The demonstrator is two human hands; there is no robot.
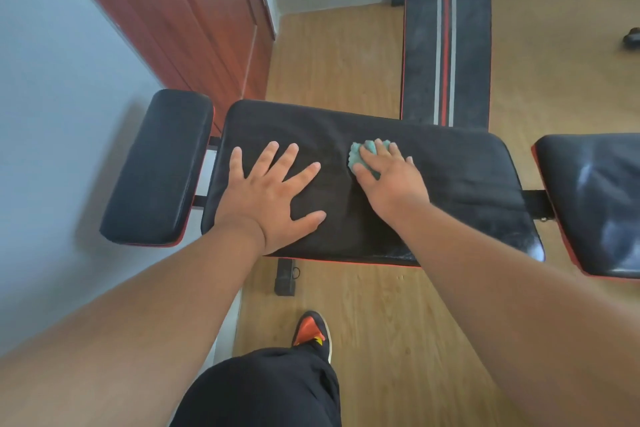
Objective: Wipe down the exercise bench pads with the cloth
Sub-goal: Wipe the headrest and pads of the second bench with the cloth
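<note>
Under right hand (pixel 389 173), cloth (pixel 360 156) on pad (pixel 467 191)

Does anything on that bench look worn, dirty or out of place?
Mostly no. The middle pad shows pale scuffing or dust along its right and near edges, and the striped pad beyond looks dusty. The right hand holds the cloth there; the left hand lies flat.

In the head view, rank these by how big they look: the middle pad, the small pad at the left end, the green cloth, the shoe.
1. Middle pad
2. Small left pad
3. Shoe, partly hidden by the trouser leg
4. Green cloth, mostly covered by the right hand

Shoe versus cloth is unsure, both being partly hidden.
</note>
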